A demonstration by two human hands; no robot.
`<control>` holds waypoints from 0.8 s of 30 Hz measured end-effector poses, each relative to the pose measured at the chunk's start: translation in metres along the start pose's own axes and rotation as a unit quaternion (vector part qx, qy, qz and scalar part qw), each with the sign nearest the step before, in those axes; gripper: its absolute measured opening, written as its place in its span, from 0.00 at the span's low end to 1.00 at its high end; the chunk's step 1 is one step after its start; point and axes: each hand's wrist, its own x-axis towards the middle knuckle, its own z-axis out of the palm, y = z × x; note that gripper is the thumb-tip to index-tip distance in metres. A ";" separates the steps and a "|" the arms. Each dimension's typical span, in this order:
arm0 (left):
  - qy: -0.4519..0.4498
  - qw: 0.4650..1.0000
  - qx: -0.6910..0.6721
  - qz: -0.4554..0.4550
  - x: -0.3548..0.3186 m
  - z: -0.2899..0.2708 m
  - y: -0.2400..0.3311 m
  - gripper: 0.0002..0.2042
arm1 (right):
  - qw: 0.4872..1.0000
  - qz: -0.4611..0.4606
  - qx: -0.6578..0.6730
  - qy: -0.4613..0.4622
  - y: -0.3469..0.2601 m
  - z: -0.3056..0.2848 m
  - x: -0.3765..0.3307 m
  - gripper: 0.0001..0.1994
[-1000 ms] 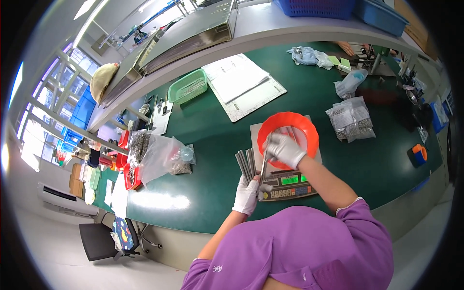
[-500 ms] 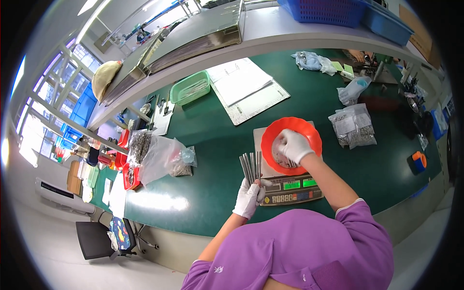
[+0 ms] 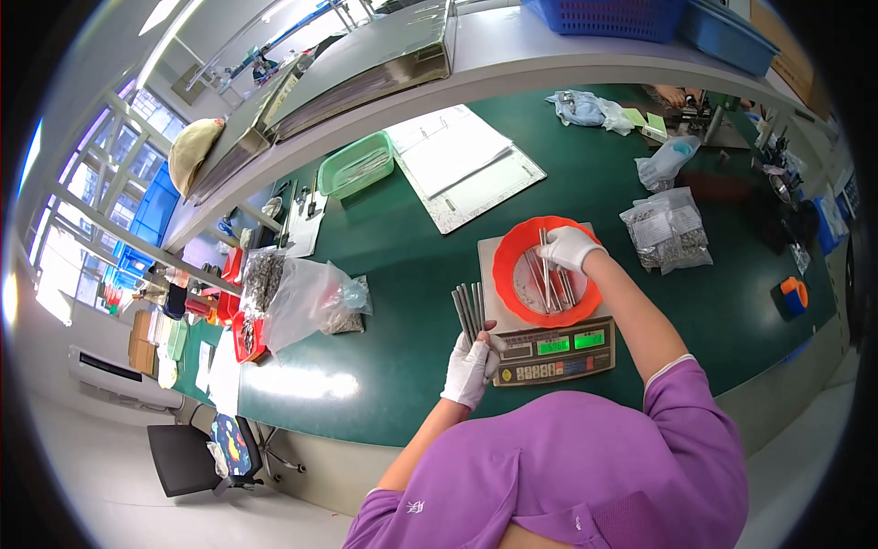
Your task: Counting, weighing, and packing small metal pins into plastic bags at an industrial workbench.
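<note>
My left hand (image 3: 468, 373), in a white glove, is closed around the lower ends of a fanned bundle of thin metal rods (image 3: 469, 311), just left of the scale. Over the upper right part of a red-orange bowl with a wavy rim (image 3: 502, 274), my gloved right hand (image 3: 571, 248) pinches one or more metal rods (image 3: 546, 285); how many is unclear. More rods (image 3: 566, 291) lie inside the bowl. The bowl rests on the plate of a digital counting scale (image 3: 558, 368) with lit green displays.
Bags of small metal parts (image 3: 668, 231) lie to the right, near an orange tape roll (image 3: 794, 295). Further left are a clear plastic bag (image 3: 302, 306) and a green basket (image 3: 357, 166). Papers (image 3: 453, 156) lie behind the bowl. A shelf (image 3: 512, 69) crosses overhead; another person's hand (image 3: 672, 94) shows far right.
My right hand has shifted up toward the bowl's far right rim, exposing rods in the bowl. The bundle in my left hand looks thinner and stays in nearly the same place.
</note>
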 end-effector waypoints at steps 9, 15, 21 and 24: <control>-0.011 0.997 0.072 0.016 -0.003 0.000 -0.001 0.15 | 0.991 -0.126 -0.027 0.036 -0.021 0.051 -0.045 0.13; 0.010 0.991 0.132 -0.023 -0.002 0.002 0.000 0.13 | 0.977 -0.110 0.163 -0.081 -0.039 0.082 -0.071 0.12; 0.092 0.994 0.046 -0.023 -0.010 -0.023 -0.010 0.08 | 0.994 -0.046 -0.095 0.033 -0.024 -0.001 -0.014 0.17; 0.089 0.995 0.006 -0.049 -0.016 -0.022 -0.009 0.08 | 0.943 0.005 -0.332 0.014 -0.015 0.000 0.004 0.18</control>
